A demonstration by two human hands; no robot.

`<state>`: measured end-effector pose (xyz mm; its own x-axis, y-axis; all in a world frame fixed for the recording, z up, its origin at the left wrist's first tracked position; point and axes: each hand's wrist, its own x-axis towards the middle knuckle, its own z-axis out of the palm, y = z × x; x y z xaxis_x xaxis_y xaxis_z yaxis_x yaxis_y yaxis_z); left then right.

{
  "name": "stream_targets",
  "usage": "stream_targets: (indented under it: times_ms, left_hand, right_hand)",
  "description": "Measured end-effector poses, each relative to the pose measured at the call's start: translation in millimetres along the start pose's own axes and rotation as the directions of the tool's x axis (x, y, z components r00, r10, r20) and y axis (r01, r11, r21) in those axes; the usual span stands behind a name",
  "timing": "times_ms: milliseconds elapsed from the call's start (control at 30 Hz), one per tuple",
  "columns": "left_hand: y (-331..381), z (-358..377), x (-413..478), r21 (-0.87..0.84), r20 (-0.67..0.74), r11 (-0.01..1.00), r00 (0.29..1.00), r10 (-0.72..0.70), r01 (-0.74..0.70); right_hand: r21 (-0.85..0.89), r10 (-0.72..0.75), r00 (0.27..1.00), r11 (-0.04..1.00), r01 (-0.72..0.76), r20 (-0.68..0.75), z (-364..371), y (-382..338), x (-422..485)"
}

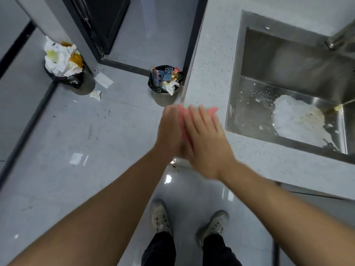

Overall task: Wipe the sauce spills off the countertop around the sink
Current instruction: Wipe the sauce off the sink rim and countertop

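Countertop [208,73], inset sink [235,89] (white wad [295,117] inside)

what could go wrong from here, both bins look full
The left hand and right hand press together with no cloth; residue on them could smear the countertop. The stained paper wad in the sink might clog it if left. The near bin and far bin overflow, so more paper would likely fall beside the scraps on the floor.

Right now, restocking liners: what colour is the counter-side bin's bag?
The bag is black, head view.
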<state>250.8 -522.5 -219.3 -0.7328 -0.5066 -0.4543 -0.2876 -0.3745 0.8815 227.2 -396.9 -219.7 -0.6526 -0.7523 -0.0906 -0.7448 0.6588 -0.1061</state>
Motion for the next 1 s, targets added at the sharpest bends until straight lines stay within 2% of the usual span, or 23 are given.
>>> stream_targets:
  times_ms: [100,133,200,267,300,367,433,500,567,633,667,700,767,867,933,1000]
  left_hand:
    - [-11,-3,5,0.047,-0.009,0.998,0.999,-0.036,0.036]
    - [-13,-4,8,0.085,0.005,0.996,1.0,0.011,-0.011]
    - [-13,-1,7,0.213,0.028,0.97,0.993,0.112,-0.115]
    - [-10,3,2,0.321,0.039,0.933,0.987,0.157,-0.161]
    - [-11,4,2,0.358,0.055,0.912,0.979,0.194,-0.201]
    - [-13,3,2,0.385,0.098,0.879,0.959,0.264,-0.281]
    - [-15,5,4,0.391,0.128,0.866,0.95,0.286,-0.313]
    - [-17,6,6,0.421,0.134,0.856,0.954,0.268,-0.3]
    - [-18,6,6,0.465,0.166,0.841,0.96,0.225,-0.277]
    - [-16,5,6,0.501,0.18,0.832,0.969,0.171,-0.24]
    - [-14,5,6,0.493,0.183,0.841,0.971,0.15,-0.223]
    - [-13,5,5,0.455,0.183,0.866,0.974,0.137,-0.207]
    - [-9,3,3,0.326,0.179,0.924,0.973,0.148,-0.2]
    - [-9,2,6,0.266,0.181,0.948,0.975,0.127,-0.173]
    - [-7,3,3,0.287,0.204,0.938,0.969,0.137,-0.193]
    - [-10,3,3,0.33,0.212,0.917,0.964,0.159,-0.224]
  right_hand:
    - [0.042,-0.144,0.987,0.989,0.141,0.071,0,8,-22]
    - [0.013,-0.12,0.991,0.993,0.12,0.058,-2,18,-4]
    - [-0.028,0.042,0.999,0.999,-0.041,0.022,-9,37,49]
    - [0.034,0.186,0.98,0.981,-0.189,0.068,-15,49,73]
    - [0.055,0.191,0.98,0.979,-0.194,0.063,-15,48,63]
    - [0.073,0.091,0.995,0.993,-0.094,0.037,-11,32,16]
    - [0.064,-0.001,0.997,0.998,-0.004,0.073,-8,23,-28]
    - [0.008,0.005,0.997,1.0,-0.006,0.083,-3,42,-12]
    - [0.011,0.181,0.983,0.983,-0.181,0.018,-7,63,48]
    - [0.059,0.331,0.942,0.94,-0.335,0.06,-17,80,99]
    - [0.058,0.352,0.933,0.932,-0.357,0.078,-16,79,103]
    - [0.041,0.313,0.947,0.948,-0.316,0.067,-14,71,93]
    - [0.014,0.095,0.995,0.995,-0.096,0.026,-9,44,43]
    - [0.059,-0.138,0.987,0.989,0.133,0.084,-6,22,-18]
    - [0.059,-0.147,0.986,0.988,0.143,0.078,-11,37,3]
    - [0.011,-0.064,0.998,0.998,0.063,0.028,-19,55,60]
